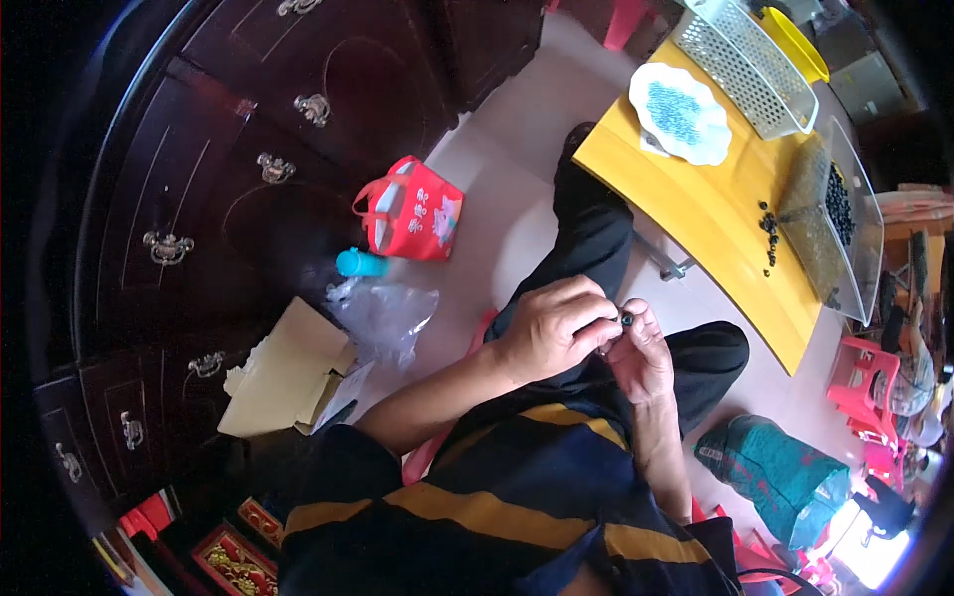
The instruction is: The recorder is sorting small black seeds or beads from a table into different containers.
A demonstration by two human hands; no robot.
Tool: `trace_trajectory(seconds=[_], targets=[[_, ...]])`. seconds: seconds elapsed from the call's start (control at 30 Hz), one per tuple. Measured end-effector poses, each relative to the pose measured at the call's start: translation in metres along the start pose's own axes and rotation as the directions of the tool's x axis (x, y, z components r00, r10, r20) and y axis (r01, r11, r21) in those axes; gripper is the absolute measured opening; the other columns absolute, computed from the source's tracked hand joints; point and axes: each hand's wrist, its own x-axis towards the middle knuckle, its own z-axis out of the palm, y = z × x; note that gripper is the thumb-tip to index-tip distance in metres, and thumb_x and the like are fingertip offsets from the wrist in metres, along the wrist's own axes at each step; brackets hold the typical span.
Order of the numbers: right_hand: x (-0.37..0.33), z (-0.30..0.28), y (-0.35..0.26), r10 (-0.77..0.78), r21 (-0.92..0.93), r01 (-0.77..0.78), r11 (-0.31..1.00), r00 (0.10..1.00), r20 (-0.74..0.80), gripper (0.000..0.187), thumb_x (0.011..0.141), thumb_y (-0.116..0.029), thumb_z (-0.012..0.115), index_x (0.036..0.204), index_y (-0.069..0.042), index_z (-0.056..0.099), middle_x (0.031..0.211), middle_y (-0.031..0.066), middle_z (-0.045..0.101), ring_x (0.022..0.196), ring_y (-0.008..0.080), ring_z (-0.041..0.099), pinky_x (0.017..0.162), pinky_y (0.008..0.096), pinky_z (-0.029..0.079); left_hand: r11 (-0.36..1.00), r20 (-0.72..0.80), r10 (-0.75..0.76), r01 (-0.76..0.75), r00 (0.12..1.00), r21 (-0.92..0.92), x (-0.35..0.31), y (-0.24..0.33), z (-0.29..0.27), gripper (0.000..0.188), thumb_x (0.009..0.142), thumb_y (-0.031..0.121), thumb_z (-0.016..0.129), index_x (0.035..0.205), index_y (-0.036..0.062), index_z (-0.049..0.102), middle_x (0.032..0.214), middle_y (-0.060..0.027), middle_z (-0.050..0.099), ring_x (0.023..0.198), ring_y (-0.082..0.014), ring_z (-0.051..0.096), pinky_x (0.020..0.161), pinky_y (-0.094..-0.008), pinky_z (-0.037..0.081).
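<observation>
My two hands meet above my lap with their fingertips together. Between them shows a small round black part (627,319) with a bluish-green spot at its centre. My right hand (641,360) pinches this part between thumb and finger. The fingers of my left hand (558,326) are closed, thumb and forefinger tips against the part; whatever they grip is hidden. Several similar loose black parts (770,238) lie on the yellow table (686,223) to the right. A clear plastic bin (863,260) beside them holds many more. A scalloped white plate (711,144) carries thin blue pieces.
A white perforated basket (750,65) and a yellow bowl (798,45) are at the table's far end. On the floor to the left are a red bag (422,214), a turquoise bottle (360,263), a plastic bag (388,318) and an open cardboard box (283,372). Dark cabinets (229,199) stand behind.
</observation>
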Motion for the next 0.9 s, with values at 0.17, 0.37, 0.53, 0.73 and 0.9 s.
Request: trace_trajectory(seconds=[0.17,0.37,0.53,0.73,0.9], targets=[[0.001,0.003,0.009,0.021,-0.132,-0.027,0.991,0.999,-0.045,0.017,0.094,-0.015,0.066,0.110,-0.008,0.062,0.101,0.0035,0.066,0.091,0.0160,0.063,0.086,0.0337,0.052,0.998,-0.088,-0.053,0.051,0.995,-0.023,-0.013,-0.007,-0.004,0.013,0.076,0.008,0.076,0.082,0.0067,0.064,0.081,-0.0063,0.062,0.071,-0.0245,0.064,0.061,-0.0354,0.051],[0.000,0.006,0.015,0.031,-0.057,-0.031,0.998,1.000,0.003,0.017,0.095,-0.013,0.063,0.111,-0.008,0.061,0.105,0.0039,0.065,0.095,0.0168,0.062,0.088,0.0338,0.050,0.998,-0.029,-0.032,0.031,0.999,-0.052,-0.011,-0.007,-0.003,0.014,0.077,0.000,0.075,0.087,0.0016,0.065,0.083,-0.0114,0.065,0.074,-0.0248,0.066,0.064,-0.0327,0.051],[-0.004,-0.002,0.016,-0.002,-0.040,0.001,0.999,1.000,-0.012,0.018,0.093,-0.013,0.066,0.111,-0.008,0.064,0.101,0.0057,0.068,0.091,0.0175,0.065,0.088,0.0339,0.052,0.994,0.004,-0.075,0.075,0.997,-0.079,-0.017,-0.009,0.005,0.017,0.075,-0.003,0.076,0.090,0.0011,0.069,0.084,-0.0104,0.066,0.072,-0.0197,0.066,0.063,-0.0298,0.051],[-0.008,-0.004,0.012,-0.049,-0.071,0.048,0.996,0.999,-0.015,0.023,0.091,-0.014,0.071,0.110,-0.004,0.062,0.098,0.0054,0.068,0.090,0.0137,0.065,0.082,0.0273,0.053,1.000,0.027,0.012,-0.012,1.000,-0.010,-0.014,-0.006,0.010,0.023,0.069,0.002,0.083,0.087,0.0046,0.069,0.077,-0.0086,0.064,0.066,-0.0220,0.064,0.058,-0.0316,0.050],[-0.005,-0.005,0.005,-0.103,-0.083,0.103,0.991,0.995,0.008,0.021,0.091,-0.012,0.070,0.109,-0.004,0.063,0.099,0.0044,0.069,0.090,0.0122,0.065,0.083,0.0265,0.052,0.995,0.054,0.084,-0.087,0.995,0.059,-0.002,-0.002,0.010,0.024,0.069,0.004,0.084,0.088,0.0031,0.069,0.079,-0.0091,0.065,0.067,-0.0235,0.065,0.057,-0.0320,0.051]])
